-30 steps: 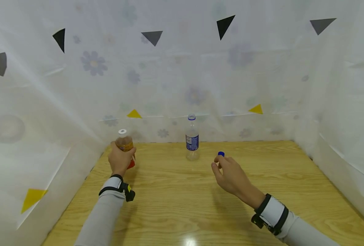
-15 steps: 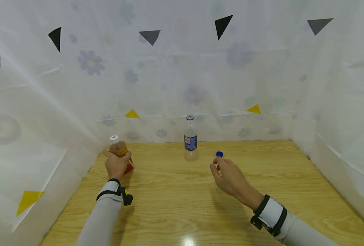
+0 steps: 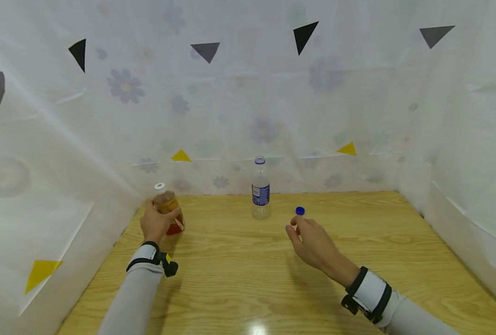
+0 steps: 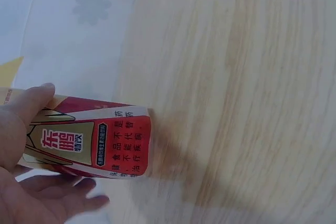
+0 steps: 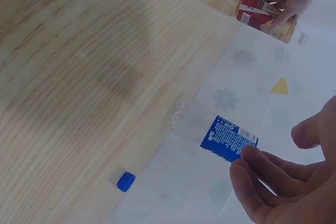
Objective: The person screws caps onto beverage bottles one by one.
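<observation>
My left hand [image 3: 154, 224] holds a drink bottle [image 3: 170, 203] with a white cap, an amber upper part and a red and gold label. In the left wrist view the thumb [image 4: 39, 98] lies on one side of the bottle and the fingers on the other, looking loose. It leans slightly at the table's left side. My right hand [image 3: 318, 244] hovers with loosely bent fingers and nothing between them. Just beyond its fingertips, a small blue bottle cap [image 5: 126, 181] lies on the table, apart from the hand. A clear capless bottle [image 3: 261, 194] with a blue label stands upright between the hands.
The wooden table [image 3: 231, 270] ends at a white flower-patterned sheet [image 3: 239, 107] behind and at both sides. The capless bottle stands near the back edge. Yellow, grey and black triangles mark the sheet.
My left hand has shifted slightly left and towards me with the drink bottle, which tilted further left and then straightened somewhat. The right hand, blue cap and clear bottle stay put.
</observation>
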The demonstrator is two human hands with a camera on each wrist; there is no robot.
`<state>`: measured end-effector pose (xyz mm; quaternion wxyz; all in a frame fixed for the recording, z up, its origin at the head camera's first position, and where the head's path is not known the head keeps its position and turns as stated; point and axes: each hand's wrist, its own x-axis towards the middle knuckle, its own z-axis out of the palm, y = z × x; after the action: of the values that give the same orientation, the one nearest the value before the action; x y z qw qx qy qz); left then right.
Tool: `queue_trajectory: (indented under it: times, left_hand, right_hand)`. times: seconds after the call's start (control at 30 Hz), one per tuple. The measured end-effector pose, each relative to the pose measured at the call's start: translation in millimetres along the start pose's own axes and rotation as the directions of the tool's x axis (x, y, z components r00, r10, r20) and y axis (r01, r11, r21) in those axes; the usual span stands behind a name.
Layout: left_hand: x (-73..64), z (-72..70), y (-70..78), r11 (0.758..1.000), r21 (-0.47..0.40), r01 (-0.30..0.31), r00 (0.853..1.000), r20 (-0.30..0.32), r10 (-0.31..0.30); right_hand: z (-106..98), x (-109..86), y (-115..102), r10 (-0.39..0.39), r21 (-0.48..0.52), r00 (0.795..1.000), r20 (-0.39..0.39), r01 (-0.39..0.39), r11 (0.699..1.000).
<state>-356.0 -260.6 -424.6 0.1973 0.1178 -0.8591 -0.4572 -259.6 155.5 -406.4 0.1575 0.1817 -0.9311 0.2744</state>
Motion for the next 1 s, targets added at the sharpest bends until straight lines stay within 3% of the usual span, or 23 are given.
queue_trajectory:
  times: [0.33, 0.67, 1.0]
  left_hand:
    - [0.6, -0.8, -3.7, 0.999, 0.03, 0.043, 0.998, 0.039, -0.044]
    - [1.7, -5.1, -8.5, 0.997, 0.075, -0.035, 0.996, 0.089, 0.028]
    - [1.8, -6.2, -8.5, 0.997, 0.073, -0.04, 0.994, 0.102, 0.033]
  right_hand:
    - [1.2, -0.6, -0.3, 0.031, 0.002, 0.999, 0.038, -0.031, 1.0]
    - [3.1, -4.4, 0.1, 0.002, -0.012, 1.0, 0.03, -0.002, 1.0]
    - [3.2, -6.0, 4.3, -0.007, -0.03, 1.0, 0.03, 0.008, 1.0]
